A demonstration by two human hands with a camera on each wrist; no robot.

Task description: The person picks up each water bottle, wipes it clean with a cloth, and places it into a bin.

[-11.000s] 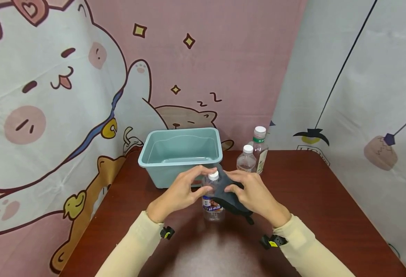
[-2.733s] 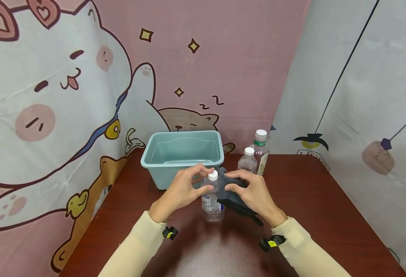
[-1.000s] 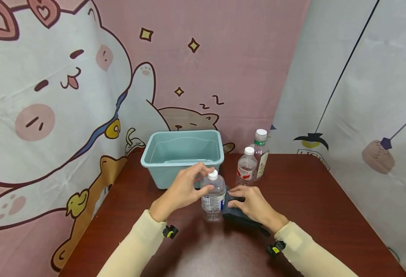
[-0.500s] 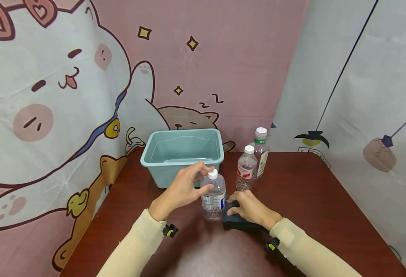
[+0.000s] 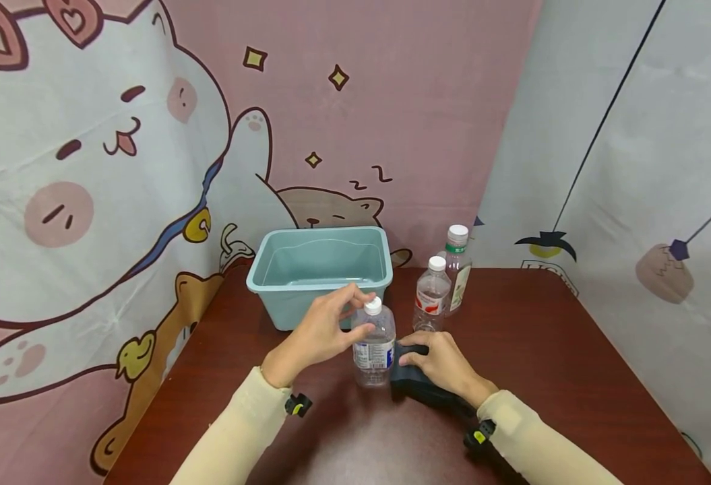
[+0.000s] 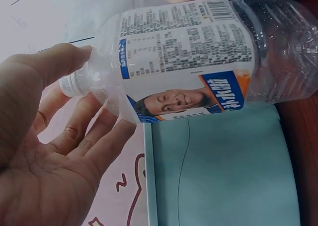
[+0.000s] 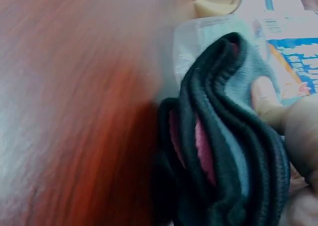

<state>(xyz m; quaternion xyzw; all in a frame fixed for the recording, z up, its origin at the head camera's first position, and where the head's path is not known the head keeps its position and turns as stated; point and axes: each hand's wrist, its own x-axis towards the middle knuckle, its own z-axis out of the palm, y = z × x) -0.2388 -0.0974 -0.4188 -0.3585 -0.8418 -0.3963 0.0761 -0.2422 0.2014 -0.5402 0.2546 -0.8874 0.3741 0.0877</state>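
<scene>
An upright clear bottle [image 5: 373,353] with a white cap and a printed label stands on the table. My left hand [image 5: 321,330] holds it at the neck and cap between thumb and fingers; the left wrist view shows the thumb at the bottle's shoulder [image 6: 107,67]. Just right of the bottle, my right hand [image 5: 446,364] pinches a folded dark grey cloth [image 5: 412,382] low over the table. In the right wrist view the cloth [image 7: 223,131] shows several layers with pink inside, and its end lies against the bottle's lower part. Whether the cloth touches the table cannot be told.
A light blue-green basin [image 5: 288,288] stands behind the left hand. Two capped clear bottles stand behind the right hand, one with a red-and-white label [image 5: 430,303], the taller with a green neck band [image 5: 455,248]. A patterned curtain hangs behind the table.
The right hand and the cloth have come down from the bottle's upper part to beside its lower half, uncovering more of the bottle. The left hand keeps its hold at the neck. The label has turned since the earliest frame.
</scene>
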